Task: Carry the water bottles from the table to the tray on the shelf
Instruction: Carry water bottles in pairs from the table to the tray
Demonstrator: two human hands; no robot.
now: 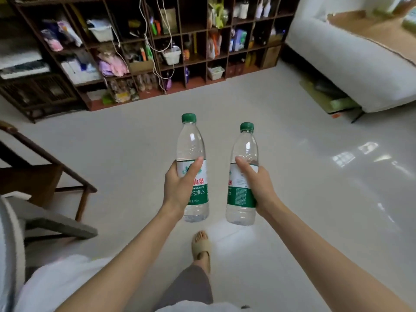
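Observation:
I hold two clear water bottles with green caps and green-and-white labels, both upright over the pale floor. My left hand [180, 188] grips the left bottle [191, 145] around its label. My right hand [258, 183] grips the right bottle [244, 152] the same way. The dark wooden cubby shelf [180, 64] stands ahead across the floor, its compartments full of mixed items. I cannot tell which item on it is the tray. No table with bottles is in view.
A wooden chair [45, 176] with a grey cushion stands at the left. A white sofa [349, 64] sits at the right, with green items under it. My sandalled foot [201, 246] is on the glossy floor [292, 154] between them. White cords hang down the shelf front.

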